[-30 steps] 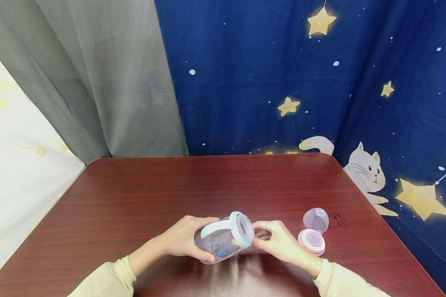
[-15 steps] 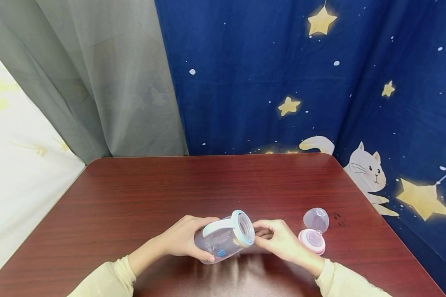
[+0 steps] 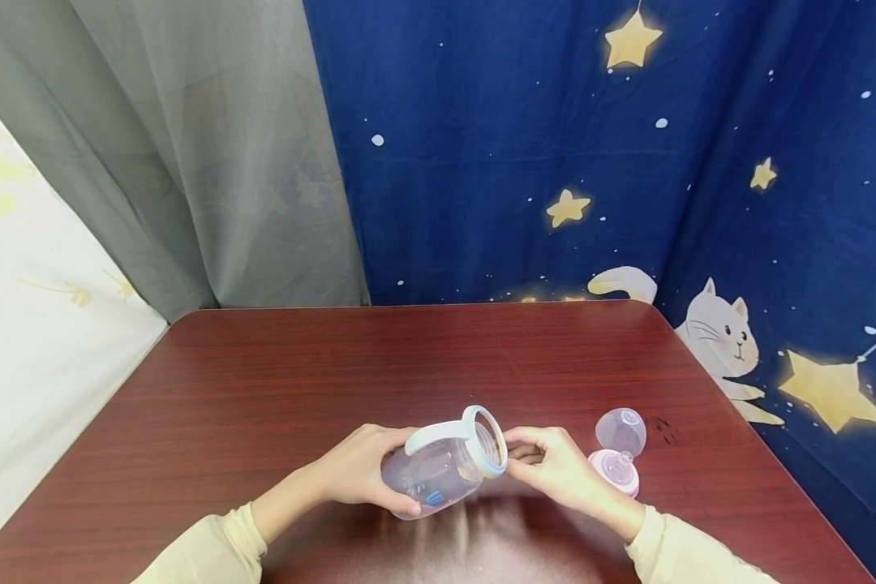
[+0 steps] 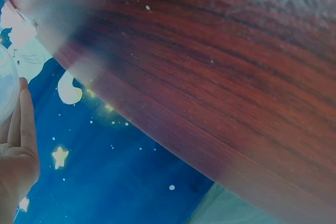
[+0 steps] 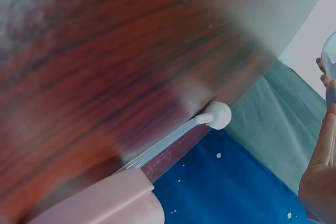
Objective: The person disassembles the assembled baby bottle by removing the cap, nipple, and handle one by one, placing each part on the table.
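Lying tilted with its mouth to the right, a clear baby bottle (image 3: pixel 429 478) is gripped round its body by my left hand (image 3: pixel 358 469). A pale handle with a ring collar (image 3: pixel 438 434) sits at the bottle's neck, its ring partly lifted off the mouth. My right hand (image 3: pixel 555 469) pinches the ring's right edge with thumb and fingers; the exact contact is partly hidden. To the right of that hand lies a pink teat collar (image 3: pixel 615 472), with a clear dome cap (image 3: pixel 620 430) just beyond it.
The right wrist view shows a clear straw (image 5: pixel 170 142) with a white ball end (image 5: pixel 220 115) on the table, near a pink edge (image 5: pixel 105 200). The brown table (image 3: pixel 299 365) ends at a grey curtain (image 3: pixel 248 162) and a blue star curtain (image 3: pixel 482 162).
The handle ring has slid up and to the right along the bottle's neck, and my right hand has shifted slightly right with it. My left hand and the bottle's body stay put.
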`<state>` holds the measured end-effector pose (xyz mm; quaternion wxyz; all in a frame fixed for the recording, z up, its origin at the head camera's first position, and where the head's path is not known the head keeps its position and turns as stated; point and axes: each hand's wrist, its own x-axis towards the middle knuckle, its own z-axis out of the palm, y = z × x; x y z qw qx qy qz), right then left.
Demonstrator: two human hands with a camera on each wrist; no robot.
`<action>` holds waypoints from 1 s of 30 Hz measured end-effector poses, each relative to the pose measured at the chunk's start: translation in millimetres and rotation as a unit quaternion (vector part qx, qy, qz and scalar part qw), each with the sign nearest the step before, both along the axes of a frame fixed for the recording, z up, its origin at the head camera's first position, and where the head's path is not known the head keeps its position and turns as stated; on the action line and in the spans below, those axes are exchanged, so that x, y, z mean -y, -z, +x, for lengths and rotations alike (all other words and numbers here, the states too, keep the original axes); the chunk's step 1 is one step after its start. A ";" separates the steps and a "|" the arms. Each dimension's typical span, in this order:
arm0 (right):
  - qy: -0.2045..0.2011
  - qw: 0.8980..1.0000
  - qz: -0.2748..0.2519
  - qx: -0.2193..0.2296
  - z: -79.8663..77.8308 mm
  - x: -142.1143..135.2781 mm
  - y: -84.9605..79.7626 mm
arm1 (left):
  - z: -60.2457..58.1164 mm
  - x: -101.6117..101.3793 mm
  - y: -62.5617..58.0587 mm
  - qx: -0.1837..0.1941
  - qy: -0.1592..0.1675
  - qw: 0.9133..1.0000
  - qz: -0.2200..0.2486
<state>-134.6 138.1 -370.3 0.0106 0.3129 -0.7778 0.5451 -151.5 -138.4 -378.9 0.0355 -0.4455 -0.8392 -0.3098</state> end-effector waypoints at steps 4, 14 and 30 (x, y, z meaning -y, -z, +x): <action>-0.006 1.000 -0.004 -0.009 2.6 -0.7 -7.4 | 0.5 0.5 0.2 0.007 -0.004 1.000 0.000; -0.017 0.999 -0.035 0.000 -2.5 -11.0 -6.7 | 0.7 1.4 1.3 0.000 -0.012 1.000 -0.015; 0.015 0.999 -0.044 0.020 -12.5 -34.3 -0.4 | 0.7 1.2 1.8 0.011 -0.003 1.000 -0.008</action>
